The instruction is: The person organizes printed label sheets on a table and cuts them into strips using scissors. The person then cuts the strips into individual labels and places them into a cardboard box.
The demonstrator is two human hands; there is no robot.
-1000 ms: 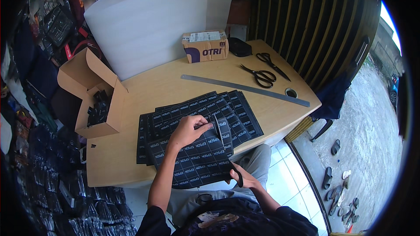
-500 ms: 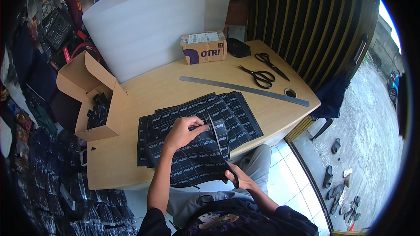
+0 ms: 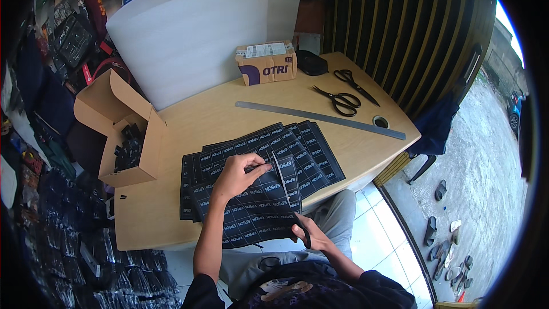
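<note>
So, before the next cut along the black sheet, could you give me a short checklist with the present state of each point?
1. Left hand presses the black label sheet flat: ok.
2. Right hand grips the black-handled cutting tool at the sheet's near edge: ok.
3. Left fingers away from the blade: cannot tell, the blade is hidden.
4. Sheet is supported by the table: not ok, its near part hangs over the edge.
5. Metal ruler guides the cut: not ok, it lies apart, further back.
6. Spare scissors lie away from the sheets: ok.
</note>
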